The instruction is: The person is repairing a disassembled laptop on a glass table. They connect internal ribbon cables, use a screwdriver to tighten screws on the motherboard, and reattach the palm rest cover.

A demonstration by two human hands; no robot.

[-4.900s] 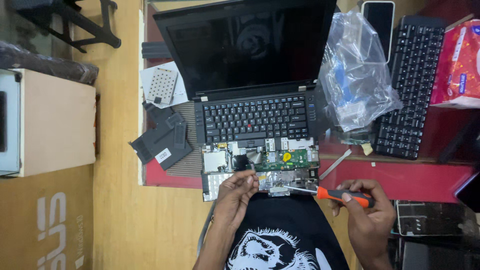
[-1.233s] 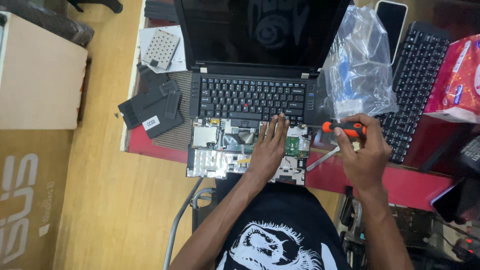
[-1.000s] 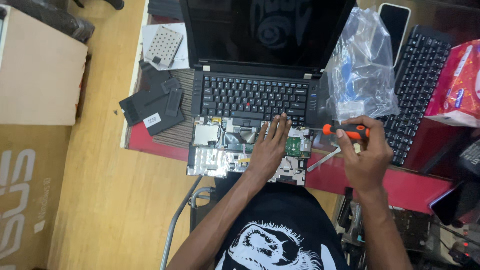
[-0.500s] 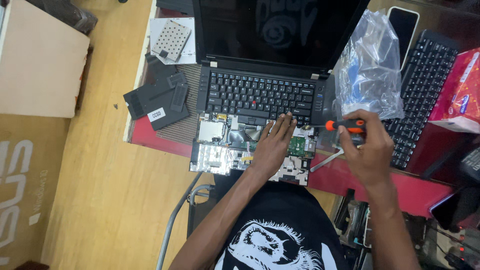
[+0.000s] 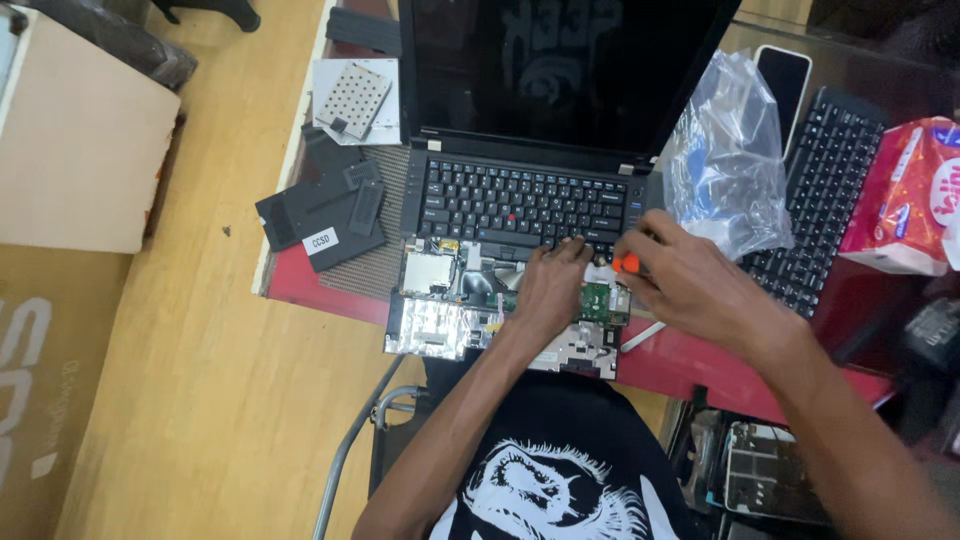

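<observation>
Right hand [image 5: 690,285] clenched on orange-handled screwdriver [image 5: 628,264], left hand [image 5: 552,285] released flat on opened laptop [image 5: 510,300] at red table's [image 5: 700,360] front edge; risk of tip slipping, gouging exposed green board [image 5: 597,300]

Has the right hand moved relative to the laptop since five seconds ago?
Yes. The right hand went from the table edge up to the laptop's keyboard corner, beside the plastic bag.

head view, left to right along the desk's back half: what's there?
Perforated metal plate → black laptop → clear plastic bag → phone → separate black keyboard → red-and-white packet.
</observation>
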